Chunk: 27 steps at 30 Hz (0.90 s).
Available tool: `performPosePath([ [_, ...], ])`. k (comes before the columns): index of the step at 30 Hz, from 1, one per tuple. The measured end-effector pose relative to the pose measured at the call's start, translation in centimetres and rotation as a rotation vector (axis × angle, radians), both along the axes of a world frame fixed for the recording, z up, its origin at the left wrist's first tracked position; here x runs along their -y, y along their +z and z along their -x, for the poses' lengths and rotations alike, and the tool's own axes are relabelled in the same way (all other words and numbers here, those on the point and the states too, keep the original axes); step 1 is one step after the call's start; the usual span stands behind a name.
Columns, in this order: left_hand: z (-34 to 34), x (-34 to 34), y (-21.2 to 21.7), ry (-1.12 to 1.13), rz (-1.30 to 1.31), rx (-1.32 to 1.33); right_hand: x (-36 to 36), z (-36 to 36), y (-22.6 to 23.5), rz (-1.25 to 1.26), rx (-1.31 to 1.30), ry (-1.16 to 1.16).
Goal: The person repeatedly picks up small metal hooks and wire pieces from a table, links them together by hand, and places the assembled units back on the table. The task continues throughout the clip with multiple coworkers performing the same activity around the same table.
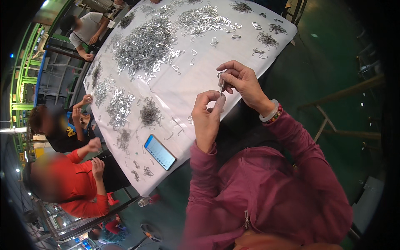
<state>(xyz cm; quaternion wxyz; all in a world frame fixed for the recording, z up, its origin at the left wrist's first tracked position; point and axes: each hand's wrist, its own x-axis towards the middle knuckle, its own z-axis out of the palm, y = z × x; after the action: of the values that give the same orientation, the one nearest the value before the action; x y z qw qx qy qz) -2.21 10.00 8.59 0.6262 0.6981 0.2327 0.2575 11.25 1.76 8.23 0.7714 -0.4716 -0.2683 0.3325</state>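
Above the near edge of the table, my hands hold a small metal hook or clip (221,82) between them. My left hand (207,118) is closed, thumb and forefinger pinching the piece's lower end. From the right, my right hand (245,85) pinches its upper part between thumb and bent fingers. Fingers cover much of it, so its full shape is hidden. Farther off lie a big heap of shiny bent metal hooks (146,46) and a second bright heap (202,20). Loose hooks (193,57) are scattered between these heaps and my hands.
A lit phone (160,152) lies near the table's (183,93) front left edge. Bundles of thin dark wire pieces (151,112) and smaller piles (267,39) dot the white cover. Co-workers sit along the left side, one in a red top (85,179).
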Motion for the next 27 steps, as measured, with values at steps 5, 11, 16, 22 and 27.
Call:
performPosePath([
  [5,0.3,0.1,0.4,-0.044,0.058,-0.036,0.2,0.1,-0.4,-0.004,0.029,-0.026],
  [11,0.6,0.8,1.2,-0.026,-0.27,-0.105,0.6,-0.2,-0.3,-0.042,0.01,-0.013],
  [16,0.5,0.8,1.3,0.01,-0.325,-0.052,0.3,0.0,0.0,-0.043,-0.068,-0.012],
  [22,0.8,0.9,1.7,0.042,-0.351,-0.034,0.3,0.5,0.7,-0.078,-0.041,-0.05],
  [27,0.5,1.0,2.6,0.036,-0.314,0.0,0.3,1.0,1.6,-0.127,-0.055,-0.132],
])
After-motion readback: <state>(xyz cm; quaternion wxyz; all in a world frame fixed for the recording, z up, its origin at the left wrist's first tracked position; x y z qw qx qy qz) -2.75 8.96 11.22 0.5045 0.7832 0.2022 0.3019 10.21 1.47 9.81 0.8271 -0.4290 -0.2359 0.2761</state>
